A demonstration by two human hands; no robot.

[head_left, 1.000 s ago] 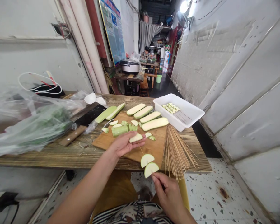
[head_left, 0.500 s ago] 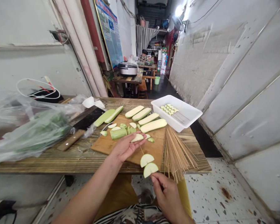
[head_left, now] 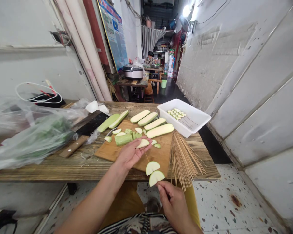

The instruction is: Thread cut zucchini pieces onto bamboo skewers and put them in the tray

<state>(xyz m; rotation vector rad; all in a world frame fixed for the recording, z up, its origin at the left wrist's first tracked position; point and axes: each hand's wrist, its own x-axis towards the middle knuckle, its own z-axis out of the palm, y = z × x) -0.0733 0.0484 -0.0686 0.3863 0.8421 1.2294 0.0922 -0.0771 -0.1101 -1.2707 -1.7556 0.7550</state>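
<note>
While the right hand (head_left: pixel 174 198) pinches a skewer (head_left: pixel 146 157) bearing two pale slices (head_left: pixel 156 178) by the cutting board's (head_left: pixel 162 156) near edge, the left grips another slice (head_left: pixel 143 143) over the board; threading's apparently underway, and adding this one calls for careful tip alignment.

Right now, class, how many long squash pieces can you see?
6: two left pieces beside the knife, four right pieces near the white tub. The plastic bag may hide more.
</note>
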